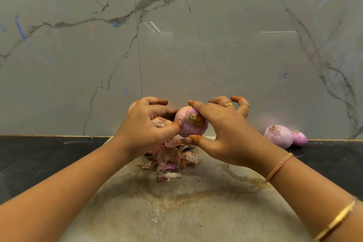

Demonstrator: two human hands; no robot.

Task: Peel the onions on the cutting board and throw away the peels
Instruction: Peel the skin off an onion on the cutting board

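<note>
One onion gripped by right hand, apparently left hand too

Seen from a wide-angle camera worn on the person's head, facing forward and slightly down at close range. The left hand and right hand sit mid-frame. The marble wall beyond them fills the upper half, and the cutting board beneath them fills the lower.

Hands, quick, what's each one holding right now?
Left hand: grips the onion, loose peel against its palm.
Right hand: pinches the same onion between forefinger and thumb.
</note>
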